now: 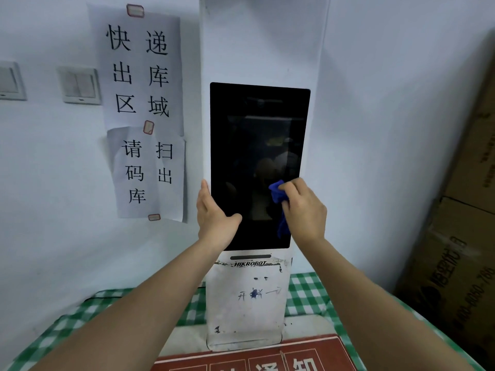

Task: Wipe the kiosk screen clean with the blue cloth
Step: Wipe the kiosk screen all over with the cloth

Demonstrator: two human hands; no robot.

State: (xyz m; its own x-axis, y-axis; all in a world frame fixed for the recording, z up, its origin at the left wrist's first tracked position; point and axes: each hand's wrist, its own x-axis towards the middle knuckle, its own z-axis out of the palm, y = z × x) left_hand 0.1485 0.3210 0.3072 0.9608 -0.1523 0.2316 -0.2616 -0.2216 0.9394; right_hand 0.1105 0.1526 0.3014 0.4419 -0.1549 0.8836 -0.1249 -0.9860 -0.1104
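A tall white kiosk point(246, 303) stands on the table with a dark, switched-off screen point(257, 145) in its middle. My right hand point(305, 210) presses a crumpled blue cloth point(278, 196) against the lower right part of the screen; a strip of cloth hangs down below the hand. My left hand point(214, 212) grips the screen's lower left edge, fingers along the side and thumb lying on the glass.
The kiosk stands on a green-and-white checked tablecloth point(308, 290). A red sign point(254, 354) lies at its foot. Paper notices point(144, 108) and two light switches point(80, 85) are on the wall to the left. Brown cardboard boxes point(460, 236) are stacked at the right.
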